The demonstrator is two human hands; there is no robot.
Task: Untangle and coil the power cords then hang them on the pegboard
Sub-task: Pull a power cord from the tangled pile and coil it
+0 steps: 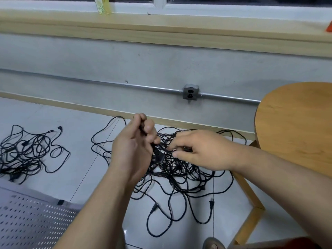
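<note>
- On floor (59,115) by wall (107,65), head view: main cord tangle (179,175) unsorted; 2nd tangle (27,151) well to its left, no hand on it.
- L hand (133,146) curled round one cord above pile; R hand (195,150) pinches strands at pile top.
- Pegboard (32,218) bottom-left, no cords on it.
- Judged: early untangling; no coils yet, coiling + hanging all left.

Open floor strip (80,159) between left cord tangle (27,151) and middle cord tangle (179,175); round wooden table (296,126) crowds the right, pegboard (27,220) the near-left corner.
</note>
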